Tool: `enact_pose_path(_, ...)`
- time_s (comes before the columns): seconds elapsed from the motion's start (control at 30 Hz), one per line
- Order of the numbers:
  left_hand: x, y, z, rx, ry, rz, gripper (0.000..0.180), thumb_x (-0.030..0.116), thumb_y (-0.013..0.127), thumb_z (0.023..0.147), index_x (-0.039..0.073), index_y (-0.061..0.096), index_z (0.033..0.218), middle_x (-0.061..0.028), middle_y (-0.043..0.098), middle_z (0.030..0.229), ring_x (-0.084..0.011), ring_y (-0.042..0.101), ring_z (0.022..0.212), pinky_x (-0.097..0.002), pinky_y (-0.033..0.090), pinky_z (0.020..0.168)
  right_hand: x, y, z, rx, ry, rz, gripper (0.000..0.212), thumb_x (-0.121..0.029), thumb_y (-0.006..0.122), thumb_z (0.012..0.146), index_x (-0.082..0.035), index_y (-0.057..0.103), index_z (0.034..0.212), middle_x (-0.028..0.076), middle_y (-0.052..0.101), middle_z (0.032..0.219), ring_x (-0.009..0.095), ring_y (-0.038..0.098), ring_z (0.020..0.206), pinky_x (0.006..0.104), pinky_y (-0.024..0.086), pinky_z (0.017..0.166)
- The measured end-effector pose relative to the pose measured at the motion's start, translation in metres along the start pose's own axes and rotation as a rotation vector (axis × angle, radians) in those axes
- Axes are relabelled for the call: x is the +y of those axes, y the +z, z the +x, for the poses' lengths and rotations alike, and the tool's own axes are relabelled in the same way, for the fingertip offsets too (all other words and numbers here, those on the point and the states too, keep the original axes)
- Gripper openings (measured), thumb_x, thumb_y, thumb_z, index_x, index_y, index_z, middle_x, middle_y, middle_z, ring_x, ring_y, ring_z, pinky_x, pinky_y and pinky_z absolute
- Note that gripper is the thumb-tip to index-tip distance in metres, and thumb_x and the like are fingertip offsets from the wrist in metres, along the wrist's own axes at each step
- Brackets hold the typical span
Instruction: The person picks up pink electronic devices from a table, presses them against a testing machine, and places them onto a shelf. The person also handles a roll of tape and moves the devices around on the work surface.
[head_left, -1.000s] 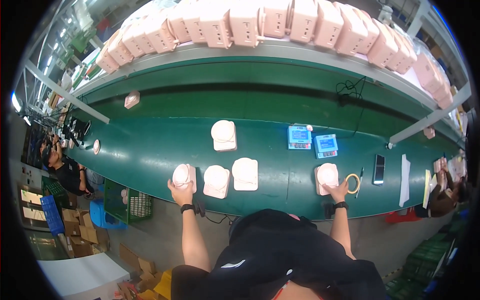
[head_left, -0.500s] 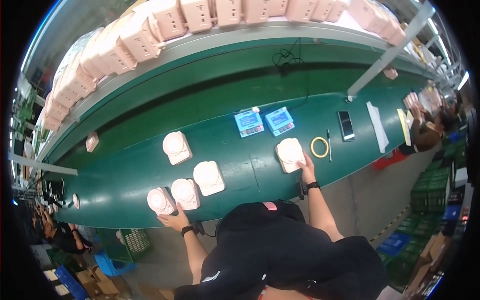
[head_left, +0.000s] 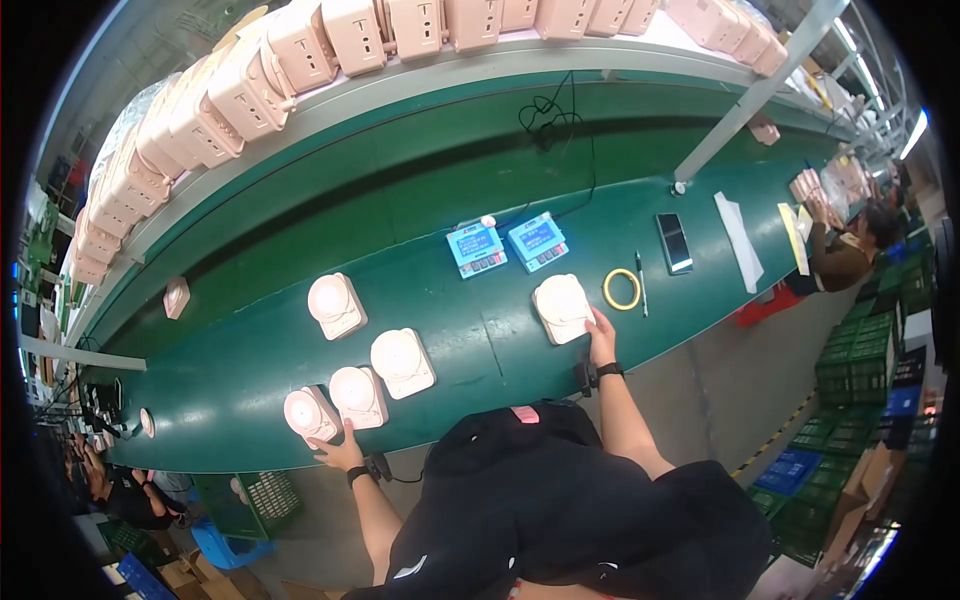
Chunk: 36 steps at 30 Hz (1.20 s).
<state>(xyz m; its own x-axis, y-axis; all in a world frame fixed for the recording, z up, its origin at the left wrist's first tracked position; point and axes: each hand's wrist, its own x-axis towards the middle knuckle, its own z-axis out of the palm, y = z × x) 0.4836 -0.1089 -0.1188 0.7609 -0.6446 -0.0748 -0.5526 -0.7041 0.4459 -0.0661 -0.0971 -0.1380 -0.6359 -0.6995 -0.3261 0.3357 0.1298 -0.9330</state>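
Several pale pink box-shaped devices with round bright discs on top lie on the green workbench. My left hand, fingers spread, is at the near edge of the leftmost pink device. Its thumb points toward the gap beside the second pink device. Further right, my right hand grips the near right corner of a separate pink device, which rests on the bench; some of its fingers are hidden. Two more, a middle pink device and a farther pink device, stand untouched.
Two blue meters with screens stand behind. Right of my right hand lie a yellow tape roll, a pen and a phone. Pink housings line the overhead shelf. A co-worker sits far right.
The whole view has shifted, so the bench things appear further left. Both hands stay by the same devices, and the devices keep their arrangement on the bench.
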Motion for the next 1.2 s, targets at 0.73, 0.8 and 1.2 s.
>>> enact_pose_path(0.73, 0.0084, -0.0043, -0.0005, -0.068, -0.096, -0.026, 0.116, 0.060, 0.074, 0.061, 0.019, 0.007, 0.146, -0.0297, 0.026, 0.141, -0.0442, 0.024, 0.131, -0.0480, 0.021, 0.107, -0.0004, -0.0001, -0.0016, -0.085, -0.067, -0.021, 0.052, 0.008, 0.058, 0.078, 0.007, 0.042, 0.127, 0.016, 0.053, 0.123, 0.022, 0.052, 0.113, 0.0312, 0.040, 0.097)
enact_pose_path(0.8, 0.0088, -0.0036, -0.0022, -0.069, -0.108, -0.021, 0.116, 0.059, 0.074, 0.061, 0.019, 0.007, 0.146, -0.0293, 0.028, 0.140, -0.0438, 0.025, 0.130, -0.0481, 0.021, 0.107, -0.0009, -0.0027, -0.0005, -0.076, -0.070, -0.031, 0.052, 0.008, 0.058, 0.078, 0.007, 0.042, 0.127, 0.016, 0.053, 0.123, 0.022, 0.052, 0.113, 0.0312, 0.040, 0.096)
enact_pose_path(1.2, 0.0052, -0.0015, 0.0011, -0.048, -0.085, -0.043, 0.116, 0.057, 0.076, 0.060, 0.016, 0.010, 0.146, -0.0284, 0.034, 0.137, -0.0422, 0.031, 0.127, -0.0470, 0.023, 0.106, 0.0022, 0.0009, -0.0012, -0.082, -0.137, -0.108, 0.053, 0.008, 0.061, 0.076, 0.007, 0.043, 0.125, 0.015, 0.055, 0.120, 0.021, 0.053, 0.110, 0.0310, 0.042, 0.094)
